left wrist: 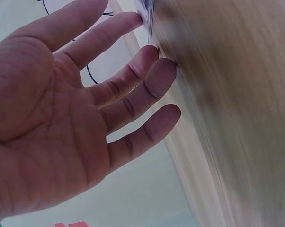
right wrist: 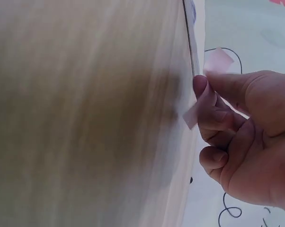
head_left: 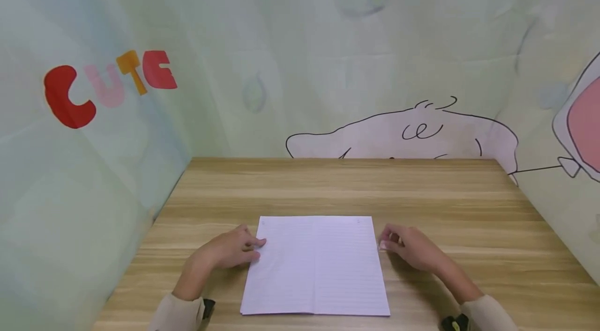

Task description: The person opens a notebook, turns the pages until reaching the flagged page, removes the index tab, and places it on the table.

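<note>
An open notebook (head_left: 315, 268) with lined pages lies flat on the wooden table, its fold running down the middle. At its left edge is my left hand (head_left: 230, 247), thumb and index fingertip resting on the page. Its fingers (left wrist: 128, 104) are spread and fairly straight in the left wrist view, with fingertips by the page edges. Beside the right edge, my right hand (head_left: 412, 246) pinches a small pale pink slip (right wrist: 192, 116) between thumb and index finger. The slip shows on both sides of the fingertips; whether it touches the notebook I cannot tell.
The wooden table (head_left: 328, 185) extends around the notebook on all sides. A pale printed cloth (head_left: 262, 60) with cartoon drawings and coloured letters hangs behind it and along both sides.
</note>
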### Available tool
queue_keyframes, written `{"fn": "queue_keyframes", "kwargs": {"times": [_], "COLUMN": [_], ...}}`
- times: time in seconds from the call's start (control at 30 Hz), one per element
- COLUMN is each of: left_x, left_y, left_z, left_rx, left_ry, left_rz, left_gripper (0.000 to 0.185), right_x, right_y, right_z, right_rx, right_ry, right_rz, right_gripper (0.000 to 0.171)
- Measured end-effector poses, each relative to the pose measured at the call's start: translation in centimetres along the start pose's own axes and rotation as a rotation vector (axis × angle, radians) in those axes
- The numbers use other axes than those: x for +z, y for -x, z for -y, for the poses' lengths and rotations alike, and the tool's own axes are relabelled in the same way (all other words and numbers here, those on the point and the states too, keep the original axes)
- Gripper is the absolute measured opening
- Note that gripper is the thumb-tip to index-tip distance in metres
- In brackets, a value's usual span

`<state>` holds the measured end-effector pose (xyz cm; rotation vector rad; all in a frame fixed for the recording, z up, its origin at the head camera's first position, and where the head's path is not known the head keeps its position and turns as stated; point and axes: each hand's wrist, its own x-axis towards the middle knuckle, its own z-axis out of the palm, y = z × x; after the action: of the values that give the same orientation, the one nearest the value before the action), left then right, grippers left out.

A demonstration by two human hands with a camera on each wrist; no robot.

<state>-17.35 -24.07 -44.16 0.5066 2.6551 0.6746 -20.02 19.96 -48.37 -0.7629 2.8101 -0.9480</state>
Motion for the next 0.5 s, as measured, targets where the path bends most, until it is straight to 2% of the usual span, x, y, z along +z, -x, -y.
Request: {"fn": "queue_keyframes", "kwargs": {"times": [0.17,0.3,0.5], "left_x": [0.0,0.1,0.1], "left_y": [0.0,-0.1,-0.1], "left_z": [0.0,-0.1,-0.1], "left_rx": [-0.020,-0.045,-0.015], "left_ry": [0.008,0.018,0.012], "left_rz": [-0.008,-0.008,-0.008], "left_gripper": [0.040,0.039,0.038], "right_x": [-0.6,-1.4,-2.1], "right_y": [0.1,0.1,-0.1], "right_z": [0.0,0.1,-0.3], "right_rx": [0.058,0.146,0.238], "right_ry": [-0.078,-0.109,-0.117], "right_rz": [-0.016,-0.039,-0.045], "right_gripper": [0.010,0.016,0.019]}}
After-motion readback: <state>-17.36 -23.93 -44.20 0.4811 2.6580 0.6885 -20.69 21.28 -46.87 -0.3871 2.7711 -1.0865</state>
